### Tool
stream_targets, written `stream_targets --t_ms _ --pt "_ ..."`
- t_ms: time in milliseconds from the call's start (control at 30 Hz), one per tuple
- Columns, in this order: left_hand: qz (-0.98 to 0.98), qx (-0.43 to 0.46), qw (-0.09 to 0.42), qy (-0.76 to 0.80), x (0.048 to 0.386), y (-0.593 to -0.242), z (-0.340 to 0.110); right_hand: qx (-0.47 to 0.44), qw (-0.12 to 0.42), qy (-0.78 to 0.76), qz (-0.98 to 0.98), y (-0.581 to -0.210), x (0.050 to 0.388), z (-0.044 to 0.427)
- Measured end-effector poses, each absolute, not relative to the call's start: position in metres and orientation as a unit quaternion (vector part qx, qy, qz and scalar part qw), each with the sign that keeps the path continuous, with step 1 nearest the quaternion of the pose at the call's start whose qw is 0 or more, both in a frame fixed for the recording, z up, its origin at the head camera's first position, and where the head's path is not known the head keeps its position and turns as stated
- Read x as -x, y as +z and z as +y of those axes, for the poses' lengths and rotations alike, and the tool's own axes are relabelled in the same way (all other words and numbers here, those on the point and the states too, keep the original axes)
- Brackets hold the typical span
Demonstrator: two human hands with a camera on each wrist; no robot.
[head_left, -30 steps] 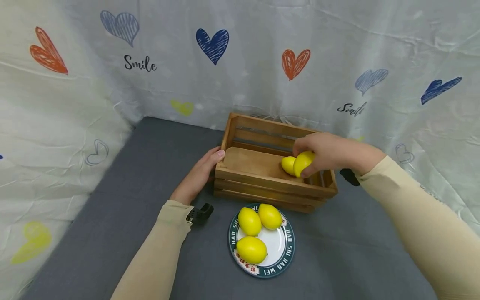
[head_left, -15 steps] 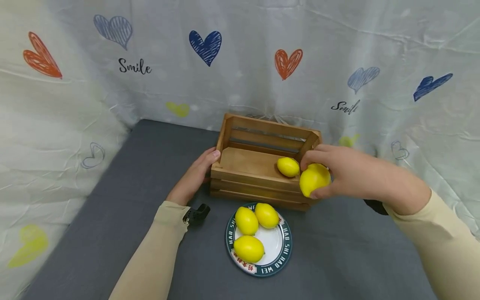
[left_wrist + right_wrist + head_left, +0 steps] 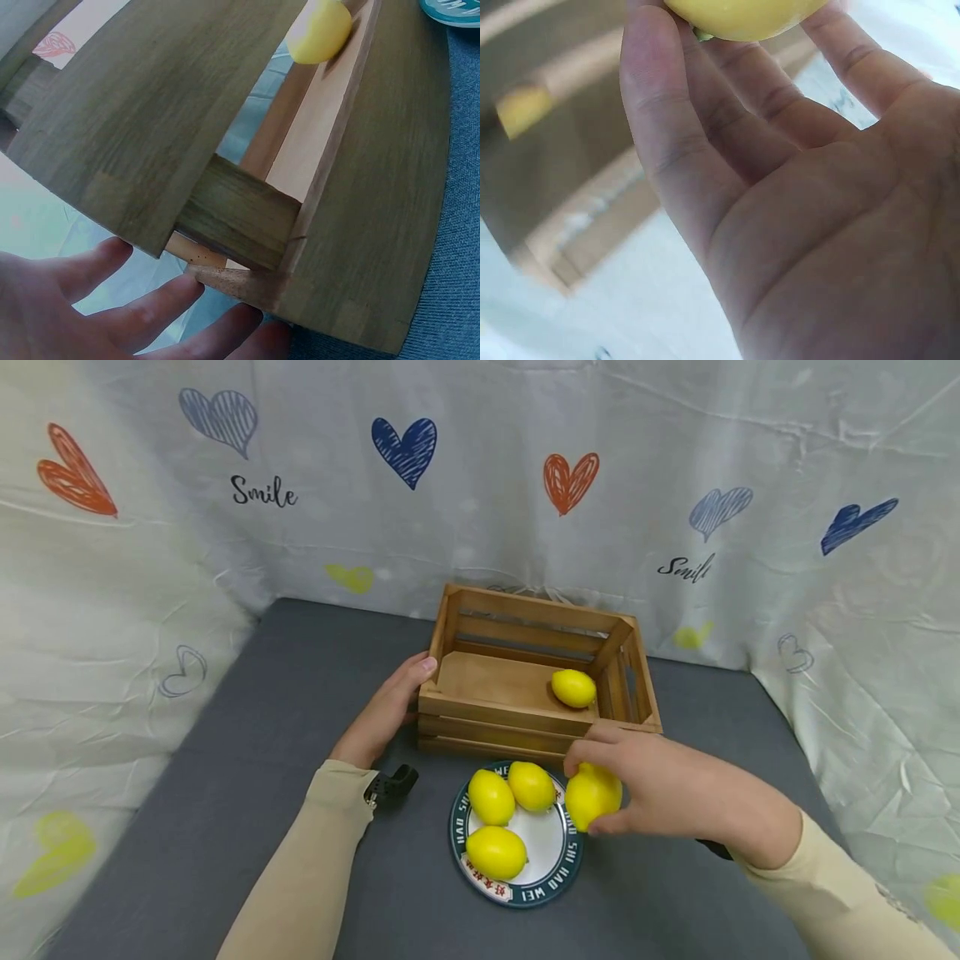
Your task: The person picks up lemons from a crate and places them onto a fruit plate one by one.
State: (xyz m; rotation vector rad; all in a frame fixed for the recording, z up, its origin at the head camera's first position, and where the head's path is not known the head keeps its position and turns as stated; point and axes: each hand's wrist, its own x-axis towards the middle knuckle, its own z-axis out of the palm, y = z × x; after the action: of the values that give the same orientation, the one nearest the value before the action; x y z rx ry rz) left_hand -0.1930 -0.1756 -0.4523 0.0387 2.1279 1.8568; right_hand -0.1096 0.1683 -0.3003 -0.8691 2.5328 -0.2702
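Note:
My right hand (image 3: 652, 781) pinches a yellow lemon (image 3: 592, 797) between thumb and fingers, above the right rim of the plate (image 3: 549, 891). In the right wrist view that lemon (image 3: 746, 16) shows at the fingertips. Three lemons lie on the plate, one of them a lemon (image 3: 497, 852) near its front left. Another lemon (image 3: 573, 688) sits inside the slatted wooden crate (image 3: 510, 721), toward its right end. My left hand (image 3: 386, 710) touches the crate's left end. Its fingers look fairly straight against the wood in the left wrist view, with the fingertips (image 3: 112, 251) at the edge.
A grey cloth (image 3: 315, 693) covers the table. Behind it hangs a pale curtain (image 3: 480, 510) printed with hearts and words. The crate stands near the curtain, and the plate is just in front of the crate.
My right hand has lifted a lemon out of the crate, over its front right corner, and brought it toward me to the plate's right side. The left hand stays at the crate.

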Motion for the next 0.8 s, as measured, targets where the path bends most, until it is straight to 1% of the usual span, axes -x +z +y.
stream_targets --t_ms 267,433,800 --pt "0.743 -0.017 0.155 0.65 0.194 -0.455 -0.176 0.308 0.283 -0.143 0.897 -0.348 0.095 0.16" --pt "0.745 -0.026 0.153 0.649 0.194 -0.455 -0.176 0.318 0.287 -0.162 0.889 -0.367 0.091 0.156" --pt "0.747 -0.026 0.155 0.645 0.193 -0.456 -0.177 0.316 0.302 -0.168 0.883 -0.394 0.082 0.149"
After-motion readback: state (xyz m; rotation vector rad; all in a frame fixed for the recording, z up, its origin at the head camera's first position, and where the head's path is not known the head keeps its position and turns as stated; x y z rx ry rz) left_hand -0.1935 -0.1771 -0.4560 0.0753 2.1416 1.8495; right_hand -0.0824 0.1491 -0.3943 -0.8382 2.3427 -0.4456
